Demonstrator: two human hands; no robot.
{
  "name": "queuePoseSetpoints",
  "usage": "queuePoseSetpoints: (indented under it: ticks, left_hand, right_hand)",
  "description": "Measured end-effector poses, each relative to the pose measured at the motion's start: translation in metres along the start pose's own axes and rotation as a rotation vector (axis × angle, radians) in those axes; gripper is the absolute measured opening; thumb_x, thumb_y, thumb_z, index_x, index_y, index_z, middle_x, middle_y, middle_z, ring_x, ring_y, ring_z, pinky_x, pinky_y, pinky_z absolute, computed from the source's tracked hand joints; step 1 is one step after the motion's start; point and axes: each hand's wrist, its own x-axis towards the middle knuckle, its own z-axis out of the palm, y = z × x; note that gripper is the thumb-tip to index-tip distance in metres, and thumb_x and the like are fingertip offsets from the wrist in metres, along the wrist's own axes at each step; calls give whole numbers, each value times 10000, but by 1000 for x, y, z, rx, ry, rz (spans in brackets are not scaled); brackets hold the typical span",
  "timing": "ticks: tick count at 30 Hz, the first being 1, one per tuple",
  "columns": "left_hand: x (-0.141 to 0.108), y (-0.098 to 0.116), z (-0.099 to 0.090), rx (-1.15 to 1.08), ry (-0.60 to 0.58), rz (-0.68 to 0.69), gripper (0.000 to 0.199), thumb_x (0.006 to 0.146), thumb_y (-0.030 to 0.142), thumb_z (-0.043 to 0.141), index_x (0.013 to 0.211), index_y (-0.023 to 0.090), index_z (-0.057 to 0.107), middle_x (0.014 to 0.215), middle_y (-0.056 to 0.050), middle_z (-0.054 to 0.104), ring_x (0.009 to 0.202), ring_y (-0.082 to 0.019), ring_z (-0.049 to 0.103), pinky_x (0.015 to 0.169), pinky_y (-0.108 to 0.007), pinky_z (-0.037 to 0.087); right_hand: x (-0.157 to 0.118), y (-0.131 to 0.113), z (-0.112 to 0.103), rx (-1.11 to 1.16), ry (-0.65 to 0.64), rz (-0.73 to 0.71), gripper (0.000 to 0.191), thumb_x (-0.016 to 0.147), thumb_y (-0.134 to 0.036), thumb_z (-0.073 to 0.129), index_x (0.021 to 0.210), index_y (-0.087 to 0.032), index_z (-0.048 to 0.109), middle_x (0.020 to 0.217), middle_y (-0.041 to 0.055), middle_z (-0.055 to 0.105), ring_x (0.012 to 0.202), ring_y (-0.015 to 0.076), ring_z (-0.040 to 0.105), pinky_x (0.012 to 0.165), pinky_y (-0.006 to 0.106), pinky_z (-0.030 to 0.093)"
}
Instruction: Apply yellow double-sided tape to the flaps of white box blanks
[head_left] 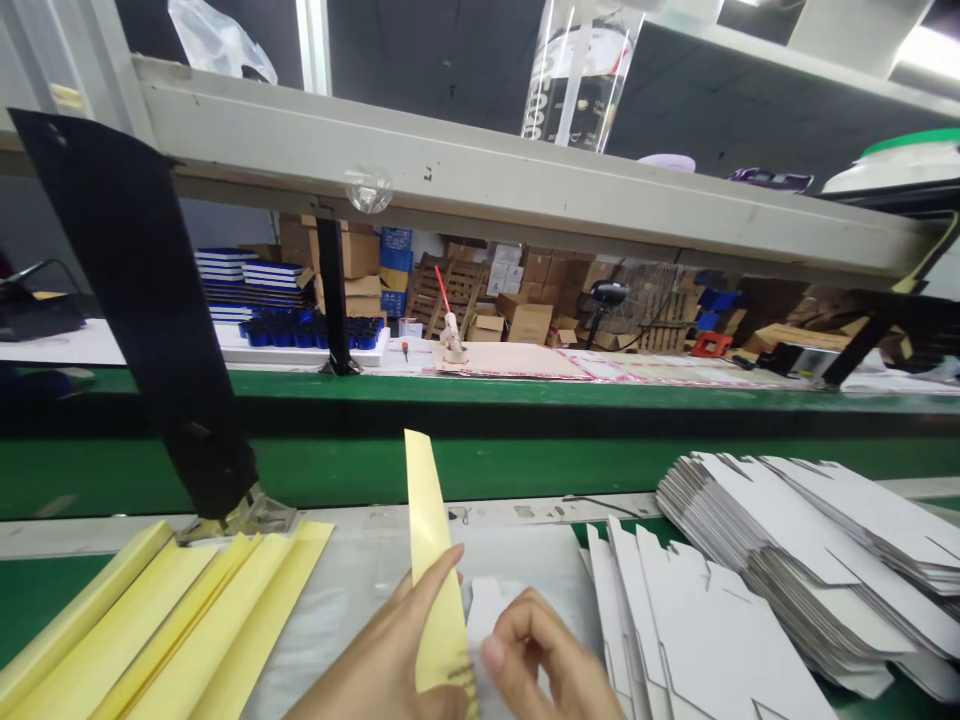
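My left hand [409,640] grips a narrow folded yellow sheet [427,510], which stands nearly upright at the bottom centre. To its right, my right hand [536,650] has its fingers curled, thumb close to the index finger, beside a small white piece [484,610]; whether it holds that piece is hidden. Several folded yellow sheets [202,610] lie at the lower left. White die-cut cardboard pieces [720,640] lie right of my right hand. Under both hands is a clear plastic sheet [322,600].
More flat white cardboard [810,520] is stacked at the right. A black post [142,280] rises at the left to a shelf beam [450,170]. A green conveyor belt [337,470] runs behind the hands, with blue items [300,328] beyond it.
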Motion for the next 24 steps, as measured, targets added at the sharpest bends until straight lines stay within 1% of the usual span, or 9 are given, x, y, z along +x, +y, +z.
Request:
queuePoseSetpoints:
  ticks: [2,3,6,8,10,15,18,21,24]
  left_hand:
    - [5,-7,3,68,-13,-57,829,584,127,539,1348,174,221,1383,-85,313,1233,-232,326,997,-333,310]
    - [9,-11,6,92,-18,-77,835,569,126,541,1345,140,232,1383,-106,312,1236,-237,323,1005,-332,297]
    - [19,-25,15,129,-49,-86,866,517,110,575,1323,47,264,1352,-178,351,1227,-268,338,1005,-343,296]
    - [23,-32,20,146,-61,-96,889,501,107,594,1321,32,259,1331,-196,378,1215,-274,359,996,-347,307]
    - [26,-38,23,157,-63,-101,893,512,130,608,1326,49,250,1331,-184,384,1212,-262,365,997,-337,304]
    - [27,-41,23,175,-86,-115,892,520,165,633,1324,64,262,1349,-149,374,1238,-256,324,1008,-330,291]
    - [27,-39,22,175,-101,-109,878,532,171,635,1322,62,268,1347,-143,375,1232,-247,335,1011,-313,287]
    - [28,-38,21,174,-107,-113,875,533,152,628,1320,39,261,1349,-170,363,1226,-267,339,1011,-335,285]
    - [28,-37,21,168,-110,-120,871,538,149,615,1324,45,256,1325,-185,390,1207,-284,362,995,-357,306]
  right_hand:
    - [7,4,-3,73,0,107,324,799,-500,389,662,-211,443,598,-46,366,565,131,398,527,213,336]
    - [10,9,-4,75,-14,155,331,807,-506,371,674,-210,430,597,-50,345,567,130,384,526,213,331]
    - [19,32,-1,-18,-85,242,327,811,-490,366,655,-205,404,588,-54,318,570,131,364,525,221,319]
    - [20,48,2,-95,-81,275,304,810,-461,371,650,-205,404,573,-54,335,571,138,381,531,230,319]
    - [20,56,4,-163,-54,291,275,816,-427,366,657,-207,410,575,-44,387,583,149,415,537,237,323]
    - [18,55,2,-267,-71,281,265,839,-395,318,666,-214,402,657,5,512,644,182,487,552,253,346]
    - [19,54,1,-299,-72,285,278,855,-395,282,673,-217,394,684,17,530,667,191,505,568,261,357]
    - [19,56,2,-332,-77,282,280,857,-394,280,666,-220,388,689,19,538,669,194,512,570,263,354]
    - [19,58,3,-352,-73,272,286,853,-399,288,652,-223,391,690,19,548,673,197,521,566,261,351]
